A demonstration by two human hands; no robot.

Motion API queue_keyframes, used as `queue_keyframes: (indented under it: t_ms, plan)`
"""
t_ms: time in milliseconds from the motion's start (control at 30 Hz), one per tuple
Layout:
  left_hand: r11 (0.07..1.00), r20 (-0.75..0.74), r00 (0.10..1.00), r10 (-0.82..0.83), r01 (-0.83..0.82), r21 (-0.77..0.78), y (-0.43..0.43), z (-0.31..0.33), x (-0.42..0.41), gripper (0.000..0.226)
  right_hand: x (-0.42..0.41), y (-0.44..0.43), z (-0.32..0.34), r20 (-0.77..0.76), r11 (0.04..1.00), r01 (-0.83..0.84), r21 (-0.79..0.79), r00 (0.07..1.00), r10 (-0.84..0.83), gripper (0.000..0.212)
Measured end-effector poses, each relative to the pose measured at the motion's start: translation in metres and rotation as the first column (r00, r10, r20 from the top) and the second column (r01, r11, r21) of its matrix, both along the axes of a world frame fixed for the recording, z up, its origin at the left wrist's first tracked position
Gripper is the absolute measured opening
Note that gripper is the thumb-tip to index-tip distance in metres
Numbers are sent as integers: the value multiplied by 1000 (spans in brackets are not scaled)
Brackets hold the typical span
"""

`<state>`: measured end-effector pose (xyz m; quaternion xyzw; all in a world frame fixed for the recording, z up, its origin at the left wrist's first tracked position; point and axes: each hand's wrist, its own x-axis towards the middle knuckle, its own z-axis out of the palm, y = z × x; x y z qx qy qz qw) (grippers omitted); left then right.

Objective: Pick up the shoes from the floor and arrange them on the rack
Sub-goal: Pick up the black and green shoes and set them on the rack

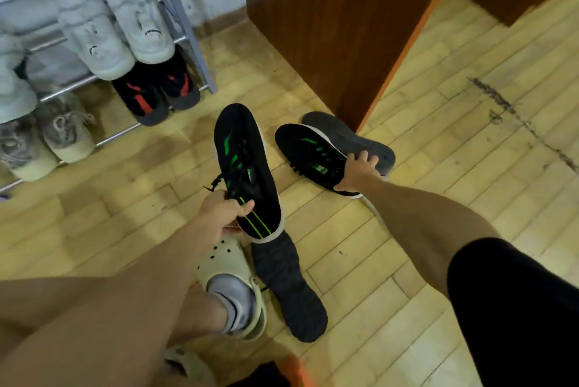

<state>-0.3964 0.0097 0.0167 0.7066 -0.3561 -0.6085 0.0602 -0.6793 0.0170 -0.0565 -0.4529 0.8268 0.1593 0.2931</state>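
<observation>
A black shoe with green stripes [244,167] is lifted off the floor at the centre, toe pointing far, gripped at its heel end, while its mate [308,156] lies on its side on the floor just to the right, gripped at its heel. Two dark grey shoes lie sole-up on the floor: one [289,289] near, below the lifted shoe, the other [347,139] far right, behind the mate. The metal rack [185,20] stands far left, with white shoes [116,29] above black-and-red [156,89] and grey pairs [47,142].
</observation>
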Motion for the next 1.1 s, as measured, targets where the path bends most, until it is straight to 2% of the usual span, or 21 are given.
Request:
queue_keyframes:
  t_ms: [133,333,467,633,733,767,833,933,1000,1100]
  plan:
    - [1000,-17,1000,0,0,10,4,-9,-1,30,4,-6,-8,-129,996,-58,-66,990,49,71]
    - [1000,0,1000,10,-10,17,5,-18,0,26,12,-4,-6,-183,991,-122,-62,977,109,61]
    - [998,-9,998,69,-69,8,6,-16,-1,19,13,-6,4,-88,993,-60,-105,995,51,58]
    - [989,33,989,145,-143,-42,8,-1,5,26,17,-9,32,34,989,-52,-139,998,57,55]
    - [981,54,983,175,-169,-92,3,21,19,20,28,-13,62,104,982,-81,-173,990,100,26]
    - [975,48,979,199,-192,-111,0,32,25,17,33,-15,73,118,978,-78,-195,988,102,24]
    - [960,38,969,244,-236,-150,-9,56,39,20,43,-22,101,180,967,-45,-252,979,92,33]
    - [937,12,962,274,-264,-230,-20,101,59,29,59,-39,139,348,952,21,-305,933,91,52]
    - [906,8,952,305,-287,-310,-27,131,72,29,73,-51,166,473,937,85,-338,877,91,58]
    - [852,-22,935,353,-331,-405,-40,169,88,29,92,-69,203,560,906,118,-406,815,144,62]
